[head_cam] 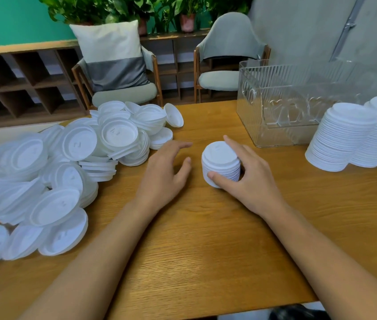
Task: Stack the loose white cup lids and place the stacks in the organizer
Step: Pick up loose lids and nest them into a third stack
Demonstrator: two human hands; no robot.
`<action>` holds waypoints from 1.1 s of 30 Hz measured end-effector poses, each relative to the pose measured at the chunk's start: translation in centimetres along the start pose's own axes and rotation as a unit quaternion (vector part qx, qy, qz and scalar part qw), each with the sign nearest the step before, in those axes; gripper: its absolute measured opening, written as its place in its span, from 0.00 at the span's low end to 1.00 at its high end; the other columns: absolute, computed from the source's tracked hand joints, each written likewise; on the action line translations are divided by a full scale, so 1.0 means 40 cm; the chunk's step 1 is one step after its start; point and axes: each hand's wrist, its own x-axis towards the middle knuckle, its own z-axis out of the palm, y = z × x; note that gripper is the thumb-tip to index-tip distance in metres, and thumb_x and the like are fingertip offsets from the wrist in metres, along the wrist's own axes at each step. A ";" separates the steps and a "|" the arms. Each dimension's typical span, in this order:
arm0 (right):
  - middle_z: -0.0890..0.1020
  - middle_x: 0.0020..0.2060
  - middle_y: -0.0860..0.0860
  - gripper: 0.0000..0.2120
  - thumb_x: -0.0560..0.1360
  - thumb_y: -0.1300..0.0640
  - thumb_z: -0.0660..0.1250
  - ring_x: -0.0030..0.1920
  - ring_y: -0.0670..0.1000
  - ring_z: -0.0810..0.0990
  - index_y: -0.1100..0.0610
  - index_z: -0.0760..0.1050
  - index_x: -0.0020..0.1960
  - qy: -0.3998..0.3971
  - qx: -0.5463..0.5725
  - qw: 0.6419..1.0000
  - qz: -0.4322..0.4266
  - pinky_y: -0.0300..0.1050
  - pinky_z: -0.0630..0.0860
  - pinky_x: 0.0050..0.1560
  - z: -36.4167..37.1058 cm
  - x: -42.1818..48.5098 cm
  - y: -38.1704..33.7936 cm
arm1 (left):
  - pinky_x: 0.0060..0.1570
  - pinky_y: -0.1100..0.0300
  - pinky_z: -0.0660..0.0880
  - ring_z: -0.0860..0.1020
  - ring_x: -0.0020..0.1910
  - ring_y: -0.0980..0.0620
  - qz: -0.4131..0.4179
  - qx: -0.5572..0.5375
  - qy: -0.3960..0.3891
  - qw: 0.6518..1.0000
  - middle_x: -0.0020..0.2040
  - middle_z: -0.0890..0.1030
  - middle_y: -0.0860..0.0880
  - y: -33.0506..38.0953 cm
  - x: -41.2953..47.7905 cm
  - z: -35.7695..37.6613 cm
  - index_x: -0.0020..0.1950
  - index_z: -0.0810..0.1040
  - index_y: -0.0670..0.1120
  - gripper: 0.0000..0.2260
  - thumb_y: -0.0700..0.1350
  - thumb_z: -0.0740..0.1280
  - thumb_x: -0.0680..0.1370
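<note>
Lids in a short stack stand upright near the middle of the wooden table, rims nested and the top one showing its raised face. The right grip is wrapped round this stack: the thumb presses its near base and the forefinger lies over its far top edge. The left grip sits just left of the stack, apart from it, fingers loosely spread and holding nothing. I cannot tell whether it touches the wood.

Further left of the stack lies the loose pile of lids, tumbled over one another at all angles and reaching the table's left edge. A few carry small embossed marks in their centres, too faint to read with any certainty.

Beyond the stack and to its right stands the clear ribbed organizer, with moulded dividers showing through its wall. Well to the right of the stack, two tall lid stacks stand side by side, touching, and cover the organizer's right front corner.

Behind the table, past the stack, are two pale green chairs, one holding a white and grey cushion. Behind them are a brown cubby shelf and potted plants.
</note>
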 end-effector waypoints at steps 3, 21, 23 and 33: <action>0.75 0.67 0.42 0.42 0.72 0.41 0.78 0.66 0.39 0.69 0.48 0.65 0.81 0.010 -0.018 1.000 0.008 0.24 0.62 0.62 -0.005 0.003 0.007 | 0.62 0.50 0.77 0.78 0.66 0.44 0.077 0.152 -0.043 0.984 0.67 0.80 0.44 -0.045 0.060 0.031 0.67 0.81 0.41 0.16 0.35 0.69 0.78; 0.73 0.66 0.40 0.42 0.72 0.42 0.78 0.64 0.35 0.67 0.45 0.65 0.81 0.012 0.000 1.000 0.023 0.22 0.61 0.60 -0.004 0.009 0.010 | 0.75 0.23 0.39 0.70 0.75 0.39 0.024 0.643 -0.299 0.705 0.65 0.80 0.43 -0.015 0.301 0.100 0.61 0.81 0.50 0.12 0.50 0.59 0.87; 0.72 0.66 0.39 0.42 0.72 0.42 0.78 0.65 0.34 0.66 0.45 0.64 0.81 0.007 0.002 1.000 0.026 0.25 0.61 0.62 -0.005 0.010 0.008 | 0.75 0.23 0.39 0.78 0.64 0.44 0.029 0.631 -0.288 0.720 0.52 0.82 0.47 -0.007 0.299 0.099 0.55 0.81 0.49 0.10 0.47 0.60 0.86; 0.72 0.69 0.40 0.42 0.73 0.40 0.77 0.66 0.37 0.66 0.45 0.63 0.82 -0.004 -0.007 1.000 0.029 0.37 0.64 0.65 -0.011 0.003 -0.003 | 0.37 0.54 0.67 0.77 0.41 0.44 0.135 0.257 -0.034 0.956 0.49 0.79 0.44 -0.011 0.183 0.035 0.51 0.77 0.43 0.10 0.29 0.69 0.75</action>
